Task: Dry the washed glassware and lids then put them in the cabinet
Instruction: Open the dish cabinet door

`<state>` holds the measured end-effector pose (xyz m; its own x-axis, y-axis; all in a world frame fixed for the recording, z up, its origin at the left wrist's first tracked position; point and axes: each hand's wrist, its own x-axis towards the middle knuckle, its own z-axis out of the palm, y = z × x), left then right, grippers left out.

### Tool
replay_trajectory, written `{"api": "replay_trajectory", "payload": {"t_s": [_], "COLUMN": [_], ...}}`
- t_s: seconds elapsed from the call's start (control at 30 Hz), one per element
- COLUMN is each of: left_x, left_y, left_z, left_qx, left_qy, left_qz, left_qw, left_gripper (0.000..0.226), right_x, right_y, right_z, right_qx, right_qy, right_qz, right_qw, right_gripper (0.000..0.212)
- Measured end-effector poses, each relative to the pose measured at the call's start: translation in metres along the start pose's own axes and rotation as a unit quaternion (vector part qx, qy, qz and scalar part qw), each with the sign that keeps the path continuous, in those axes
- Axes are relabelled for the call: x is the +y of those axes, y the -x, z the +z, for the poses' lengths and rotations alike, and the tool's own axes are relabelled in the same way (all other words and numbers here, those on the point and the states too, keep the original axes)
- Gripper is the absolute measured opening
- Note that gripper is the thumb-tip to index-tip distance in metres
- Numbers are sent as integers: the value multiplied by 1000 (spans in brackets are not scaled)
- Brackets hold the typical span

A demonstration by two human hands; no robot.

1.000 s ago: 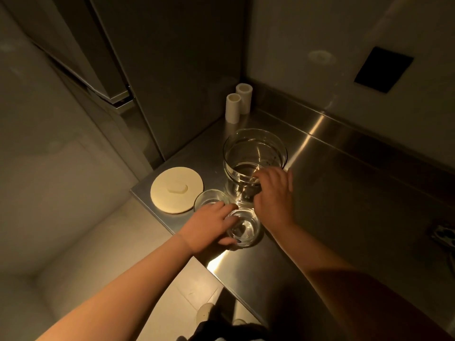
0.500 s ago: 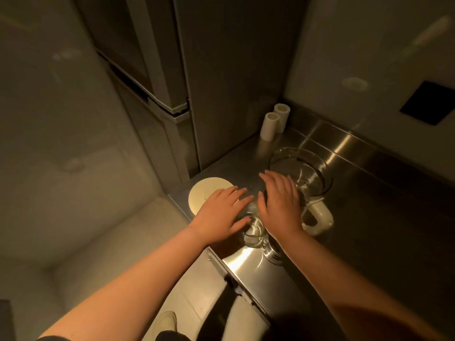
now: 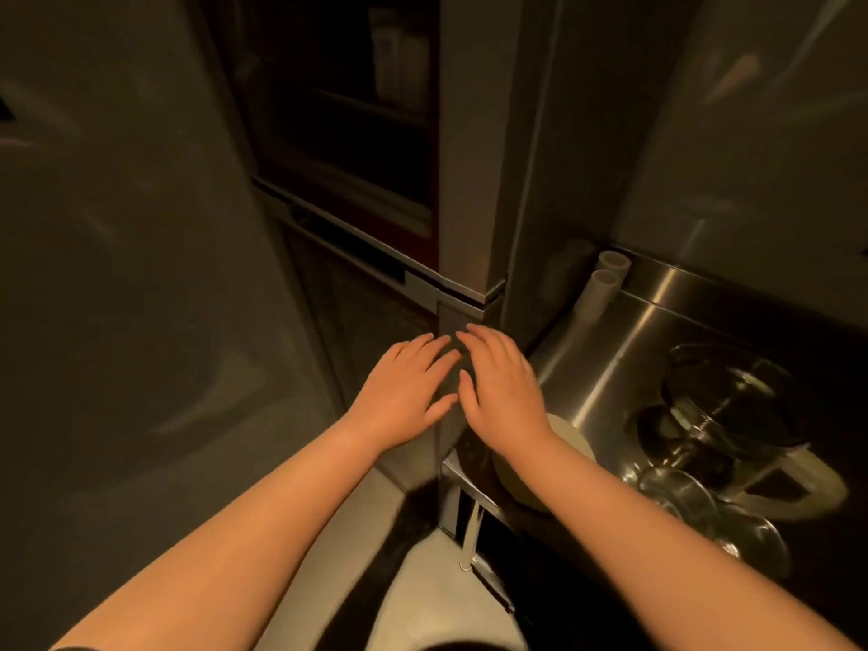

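Observation:
My left hand [image 3: 407, 396] and my right hand [image 3: 499, 390] hover side by side, empty, fingers spread, in front of the tall cabinet's [image 3: 462, 218] lower front. On the steel counter [image 3: 624, 350] to the right stand a large glass pitcher [image 3: 732, 406] with a white handle and two small glasses [image 3: 676, 491], [image 3: 756, 533] near the counter's front. A round cream lid [image 3: 570, 444] lies by the counter's left edge, partly hidden under my right forearm. The cabinet's upper part shows a dark interior with shelves [image 3: 375, 105].
Two white cylinders [image 3: 601, 284] stand in the counter's back corner against the steel backsplash. A plain wall fills the left side. Pale floor [image 3: 422, 584] shows below, beside the counter's front edge.
Both hands have left the glasses on the counter and moved left and up, in front of the cabinet. The view has swung left, so the glassware now sits at the right.

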<state>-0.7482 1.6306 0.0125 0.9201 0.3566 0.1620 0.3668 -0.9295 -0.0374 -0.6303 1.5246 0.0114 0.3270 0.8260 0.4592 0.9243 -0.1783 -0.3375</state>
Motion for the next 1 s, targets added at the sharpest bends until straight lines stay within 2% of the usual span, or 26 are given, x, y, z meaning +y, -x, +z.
{"api": "replay_trajectory", "payload": {"t_s": [0.23,0.43,0.63,0.77,0.87,1.0], "left_x": [-97,-181,-250,-283,-301,-306], "left_y": [-32,-71,-91,-98,-98,-97], "left_z": [0,9,21,30,33,36], "left_qx": [8,-2,-11,8,16,13], "left_qy": [13,17,24,34,46,60], "left_qz": [-20,-47,-51,6,55,81], "left_qw": [1000,999,998,999,997,995], "left_gripper": [55,62,64,64,65,67], "right_x": [-38,-49,-65,-83,-104,-124], "right_y": [-79,-150,-189,-205,-211,-215], "right_z": [57,112,147,163,179,198], "right_qx": [7,-5,-21,-17,3,20], "right_qy": [-16,-6,53,100,136,173], "right_qz": [-22,-39,24,50,98,166], "right_qw": [1000,999,998,994,986,970], "right_gripper": [51,53,57,62,65,70]}}
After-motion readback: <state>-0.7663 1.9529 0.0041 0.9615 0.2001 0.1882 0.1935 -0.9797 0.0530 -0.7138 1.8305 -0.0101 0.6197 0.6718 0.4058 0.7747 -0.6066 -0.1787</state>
